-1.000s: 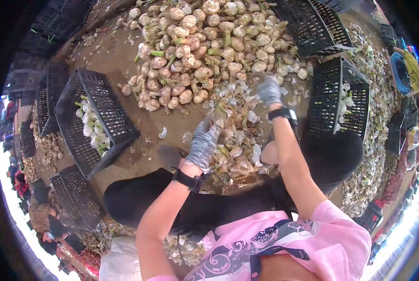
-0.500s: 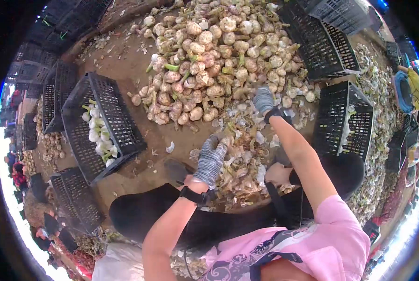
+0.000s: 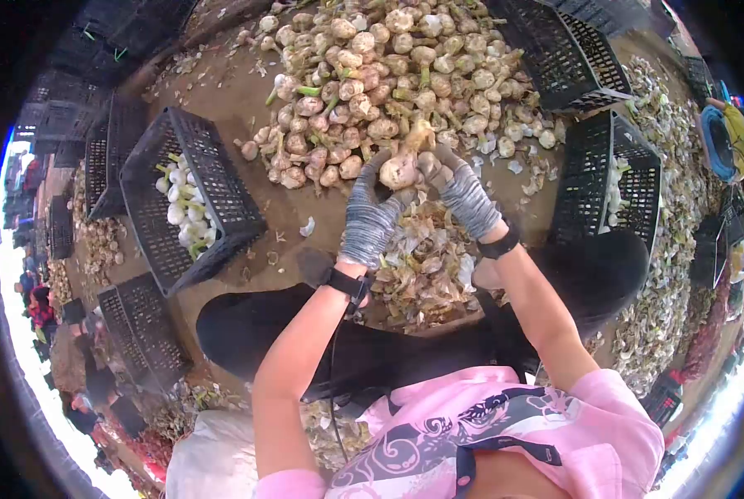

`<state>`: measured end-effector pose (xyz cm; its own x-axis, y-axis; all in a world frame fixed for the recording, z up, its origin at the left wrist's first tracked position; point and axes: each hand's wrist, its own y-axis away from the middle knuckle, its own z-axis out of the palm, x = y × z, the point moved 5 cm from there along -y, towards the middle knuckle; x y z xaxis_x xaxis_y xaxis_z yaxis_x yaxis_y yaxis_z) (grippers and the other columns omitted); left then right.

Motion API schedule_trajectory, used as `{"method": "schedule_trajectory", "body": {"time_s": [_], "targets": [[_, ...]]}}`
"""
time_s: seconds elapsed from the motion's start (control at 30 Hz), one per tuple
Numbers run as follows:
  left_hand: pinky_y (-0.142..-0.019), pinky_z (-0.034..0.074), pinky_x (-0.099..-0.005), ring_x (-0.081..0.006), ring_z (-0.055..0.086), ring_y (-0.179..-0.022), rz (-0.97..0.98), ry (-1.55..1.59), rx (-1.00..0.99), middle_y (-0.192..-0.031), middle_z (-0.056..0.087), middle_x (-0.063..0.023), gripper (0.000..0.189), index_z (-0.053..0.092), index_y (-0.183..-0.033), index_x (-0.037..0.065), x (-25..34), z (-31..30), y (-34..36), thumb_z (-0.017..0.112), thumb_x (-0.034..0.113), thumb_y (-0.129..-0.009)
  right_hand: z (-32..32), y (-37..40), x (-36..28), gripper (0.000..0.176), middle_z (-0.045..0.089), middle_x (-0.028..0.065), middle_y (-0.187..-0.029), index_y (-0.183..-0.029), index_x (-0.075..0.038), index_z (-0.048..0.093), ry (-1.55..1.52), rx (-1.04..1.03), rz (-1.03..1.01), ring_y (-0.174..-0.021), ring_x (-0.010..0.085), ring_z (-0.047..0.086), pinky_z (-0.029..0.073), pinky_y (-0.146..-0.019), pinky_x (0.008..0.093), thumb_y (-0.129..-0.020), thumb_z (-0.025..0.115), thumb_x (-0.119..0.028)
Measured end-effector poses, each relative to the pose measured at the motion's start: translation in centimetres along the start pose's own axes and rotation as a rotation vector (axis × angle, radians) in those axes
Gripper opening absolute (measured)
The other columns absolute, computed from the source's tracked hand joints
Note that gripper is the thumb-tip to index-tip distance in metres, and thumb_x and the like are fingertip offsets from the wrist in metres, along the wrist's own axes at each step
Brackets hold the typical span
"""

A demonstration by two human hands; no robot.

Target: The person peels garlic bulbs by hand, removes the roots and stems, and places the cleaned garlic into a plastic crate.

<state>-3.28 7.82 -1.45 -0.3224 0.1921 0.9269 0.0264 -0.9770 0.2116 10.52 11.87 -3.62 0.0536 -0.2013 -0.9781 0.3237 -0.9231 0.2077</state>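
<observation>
both gloved hands, left hand (image 3: 368, 220) and right hand (image 3: 463, 195), have fingers clamped on one garlic bulb (image 3: 399, 170).

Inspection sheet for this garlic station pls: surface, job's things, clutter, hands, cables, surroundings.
Surface: bare brown dirt floor.
Job's things: tan unpeeled garlic bulb held up; heap of unpeeled garlic behind it; black plastic lattice crate, left, holding white peeled bulbs; second black crate, right.
Clutter: pile of papery garlic skins under the hands, loose skins around.
Hands: left hand and right hand, in grey knit gloves, both grip the bulb.
Cables: thin black lead along the left forearm.
Surroundings: stacked black crates far left; heaped skins right.
</observation>
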Motion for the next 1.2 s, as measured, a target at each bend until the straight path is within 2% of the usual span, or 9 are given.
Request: {"method": "schedule_trajectory", "body": {"time_s": [0.17, 0.33, 0.57, 0.63, 0.83, 0.97, 1.03, 1.13, 1.2], "targets": [[-0.089, 0.043, -0.0284, -0.0163, 0.049, -0.103, 0.206, -0.349, -0.051, -0.115, 0.049, -0.0069, 0.055, 0.042, -0.121, 0.004, 0.4, 0.4, 0.6, 0.061, -0.009, -0.07, 0.2, 1.5, -2.4, 0.051, 0.057, 0.0111, -0.099, -0.114, 0.006, 0.045, 0.196, 0.104, -0.046, -0.088, 0.0161, 0.052, 0.042, -0.078, 0.0293, -0.082, 0.057, -0.032], [-0.087, 0.043, -0.0282, -0.0155, 0.05, -0.103, 0.231, -0.399, -0.045, -0.113, 0.05, -0.006, 0.053, 0.047, -0.118, 0.003, 2.8, 1.2, 1.4, 0.065, -0.004, -0.068, -0.3, 1.9, -3.0, 0.033, 0.059, 0.0085, -0.095, -0.105, 0.003, 0.053, -0.03, 0.074, -0.003, -0.085, 0.0129, 0.053, 0.044, -0.075, 0.0274, -0.081, 0.059, -0.018], [-0.085, 0.045, -0.0283, -0.0152, 0.052, -0.097, 0.115, -0.071, -0.146, -0.109, 0.053, -0.0057, 0.049, 0.046, -0.119, 0.004, 2.1, 1.5, 1.4, 0.066, 0.011, -0.075, -1.7, 2.6, -2.7, 0.028, 0.061, 0.0033, -0.083, -0.097, 0.002, 0.055, 0.048, 0.005, 0.07, -0.071, 0.0088, 0.053, 0.045, -0.064, 0.0241, -0.078, 0.063, -0.017], [-0.084, 0.045, -0.0282, -0.0144, 0.053, -0.095, 0.095, 0.038, -0.174, -0.108, 0.053, -0.0056, 0.048, 0.046, -0.119, 0.004, 2.3, 1.5, 1.6, 0.065, 0.018, -0.078, -1.3, 3.2, -2.9, 0.025, 0.06, 0.002, -0.082, -0.097, 0.001, 0.055, -0.211, -0.017, 0.152, -0.072, 0.0066, 0.052, 0.045, -0.063, 0.023, -0.078, 0.062, -0.014], [-0.058, 0.044, -0.0216, -0.0058, 0.053, -0.074, -0.09, 0.113, 0.084, -0.096, 0.055, -0.0015, 0.04, 0.049, -0.114, 0.005, -0.8, -0.8, -0.3, 0.05, 0.035, -0.088, 1.1, 4.2, -2.7, 0.02, 0.06, 0.002, -0.084, -0.095, 0.0, 0.056, -0.113, 0.04, -0.009, -0.073, 0.0092, 0.055, 0.046, -0.061, 0.0247, -0.078, 0.06, -0.009], [-0.047, 0.038, -0.0242, -0.0084, 0.048, -0.055, -0.676, -0.034, 0.065, -0.069, 0.056, -0.0001, 0.058, 0.061, -0.084, 0.012, -3.0, -2.8, 0.4, 0.034, 0.063, -0.083, 1.8, 4.8, -1.0, 0.02, 0.059, 0.001, -0.078, -0.09, -0.002, 0.057, 0.362, -0.049, -0.061, -0.068, 0.0085, 0.051, 0.044, -0.057, 0.0263, -0.074, 0.063, -0.011], [-0.043, 0.035, -0.0244, -0.0113, 0.045, -0.048, -0.712, -0.107, 0.132, -0.061, 0.053, 0.0002, 0.067, 0.06, -0.078, 0.013, -3.7, -2.8, 0.2, 0.026, 0.07, -0.08, 2.3, 5.0, -0.8, 0.019, 0.057, -0.0002, -0.075, -0.09, -0.002, 0.056, 0.373, -0.067, -0.086, -0.066, 0.0085, 0.05, 0.042, -0.056, 0.0274, -0.074, 0.061, -0.01], [-0.058, 0.043, -0.0287, -0.0154, 0.054, -0.067, -0.011, -0.345, 0.096, -0.075, 0.057, -0.0039, 0.038, 0.061, -0.085, 0.007, 0.9, -1.5, -0.2, 0.058, 0.045, -0.079, 1.9, 5.2, -1.4, 0.027, 0.056, 0.0019, -0.084, -0.103, -0.001, 0.049, -0.032, 0.056, -0.017, -0.075, 0.0102, 0.05, 0.044, -0.066, 0.0256, -0.076, 0.049, -0.001], [-0.065, 0.044, -0.0291, -0.0159, 0.054, -0.073, 0.257, -0.556, 0.062, -0.08, 0.057, -0.0055, 0.032, 0.061, -0.09, 0.006, 5.0, 0.4, 0.8, 0.064, 0.036, -0.076, 1.7, 4.8, -1.7, 0.031, 0.055, 0.0032, -0.089, -0.107, -0.001, 0.046, -0.107, 0.092, -0.083, -0.079, 0.0102, 0.05, 0.043, -0.071, 0.025, -0.076, 0.047, 0.0]]}}
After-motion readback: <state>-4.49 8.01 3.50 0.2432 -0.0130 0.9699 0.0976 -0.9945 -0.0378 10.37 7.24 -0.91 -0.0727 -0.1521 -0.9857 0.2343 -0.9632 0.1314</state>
